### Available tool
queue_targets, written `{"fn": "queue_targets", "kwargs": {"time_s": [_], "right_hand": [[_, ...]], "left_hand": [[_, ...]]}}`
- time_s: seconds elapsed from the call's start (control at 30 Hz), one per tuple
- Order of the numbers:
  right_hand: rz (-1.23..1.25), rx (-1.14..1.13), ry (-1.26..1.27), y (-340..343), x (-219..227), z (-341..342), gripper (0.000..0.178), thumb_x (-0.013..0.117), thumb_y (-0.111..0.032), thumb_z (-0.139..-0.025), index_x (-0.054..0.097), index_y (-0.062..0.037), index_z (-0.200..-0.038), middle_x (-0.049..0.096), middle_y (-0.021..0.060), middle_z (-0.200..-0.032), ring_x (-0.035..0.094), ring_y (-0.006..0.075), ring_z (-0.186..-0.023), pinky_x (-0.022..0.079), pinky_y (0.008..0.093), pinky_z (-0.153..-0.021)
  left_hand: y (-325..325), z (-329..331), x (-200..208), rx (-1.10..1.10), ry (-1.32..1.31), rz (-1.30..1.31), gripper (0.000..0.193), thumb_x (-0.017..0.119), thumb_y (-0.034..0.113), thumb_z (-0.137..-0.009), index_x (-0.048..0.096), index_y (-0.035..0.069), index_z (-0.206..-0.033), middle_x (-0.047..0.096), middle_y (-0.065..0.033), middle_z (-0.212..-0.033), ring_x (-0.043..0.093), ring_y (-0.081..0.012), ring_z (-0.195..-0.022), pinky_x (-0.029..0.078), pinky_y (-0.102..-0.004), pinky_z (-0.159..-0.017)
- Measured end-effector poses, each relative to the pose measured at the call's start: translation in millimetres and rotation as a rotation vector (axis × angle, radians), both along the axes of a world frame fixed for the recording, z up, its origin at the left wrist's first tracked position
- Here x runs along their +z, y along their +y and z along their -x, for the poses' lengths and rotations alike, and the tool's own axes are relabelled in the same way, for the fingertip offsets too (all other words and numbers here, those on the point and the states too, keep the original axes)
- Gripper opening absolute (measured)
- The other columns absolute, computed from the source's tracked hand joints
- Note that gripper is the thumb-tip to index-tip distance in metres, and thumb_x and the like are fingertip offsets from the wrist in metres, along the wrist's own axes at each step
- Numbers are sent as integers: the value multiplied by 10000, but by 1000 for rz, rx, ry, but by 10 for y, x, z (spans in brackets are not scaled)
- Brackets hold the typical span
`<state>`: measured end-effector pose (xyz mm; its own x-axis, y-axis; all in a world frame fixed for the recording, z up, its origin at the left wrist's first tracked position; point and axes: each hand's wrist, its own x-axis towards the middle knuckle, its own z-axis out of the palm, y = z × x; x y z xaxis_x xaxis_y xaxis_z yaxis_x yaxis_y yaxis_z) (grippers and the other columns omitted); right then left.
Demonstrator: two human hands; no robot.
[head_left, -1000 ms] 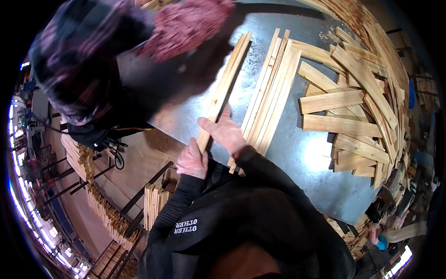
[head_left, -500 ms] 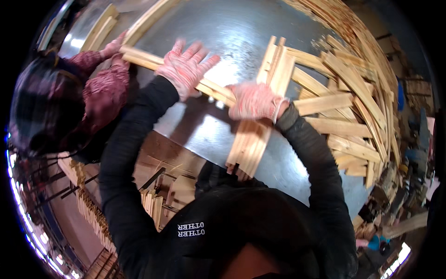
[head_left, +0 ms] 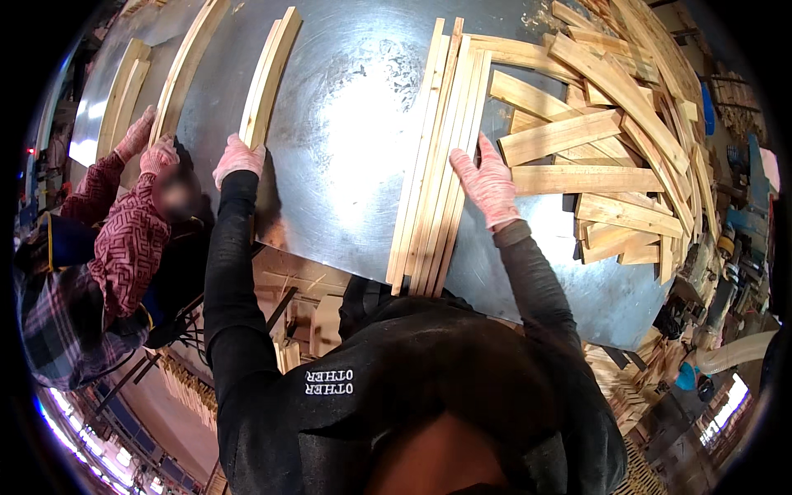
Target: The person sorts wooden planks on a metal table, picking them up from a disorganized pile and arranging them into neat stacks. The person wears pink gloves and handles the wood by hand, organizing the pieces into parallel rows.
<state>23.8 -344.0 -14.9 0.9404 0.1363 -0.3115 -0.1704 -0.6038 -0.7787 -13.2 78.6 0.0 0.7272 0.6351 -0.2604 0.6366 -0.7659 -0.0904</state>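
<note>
Pink-gloved left hand (head_left: 239, 162) grips two long pale wooden strips (head_left: 274, 74); pink-gloved right hand (head_left: 490, 186) (digits spread) overlaps a side-by-side row of pale-wood slats (head_left: 433, 165)

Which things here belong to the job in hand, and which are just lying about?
Seemingly in use: wooden slat pair in the gloved left hand; long slat row by the gloved right hand; metal table.

Seemingly just lying about: loose board pile at right; pale ribbed hose.
</note>
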Motion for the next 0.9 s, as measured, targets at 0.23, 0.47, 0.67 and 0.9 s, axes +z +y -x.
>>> {"fn": "queue_targets", "kwargs": {"time_s": [0.23, 0.47, 0.67, 0.9], "right_hand": [[118, -97, -2, 205, -263, 113, 1235, 831, -552, -661, 144, 0, -1527, 360, 280, -1473, 350, 426, -1363, 306, 460, -1132], [-189, -271, 36, 30, -349, 141, 1087, 846, -250, -707, 175, 44, -1509, 490, 233, -1373, 531, 305, -1216, 437, 359, -1021], [-351, -410, -47, -253, -491, 239, 922, 807, -135, -743, 276, 50, -1474, 551, 182, -1317, 572, 242, -1154, 462, 318, -985], [-93, -340, -47, -442, -536, 246, 873, 777, -223, -795, 296, 38, -1474, 572, 184, -1295, 587, 293, -1130, 470, 351, -973]], "left_hand": [[-1618, 215, -74, -244, -535, 882, 780, 777, 287, -797, 415, -39, -1406, 557, -237, -1276, 573, -342, -1164, 473, -405, -986], [-2676, 217, -77, -736, -737, 410, 658, 758, 384, -768, 557, -5, -1259, 575, -236, -1226, 572, -396, -1110, 456, -491, -977], [-3002, 313, -169, -601, -185, 176, 762, 652, 507, -809, 510, 3, -1363, 330, -287, -1482, 319, -493, -1357, 245, -622, -1093], [-2606, 382, -324, -422, -386, 480, 467, 665, 257, -792, 656, 28, -1199, 427, -257, -1456, 287, -410, -1419, 226, -503, -1154]]}}
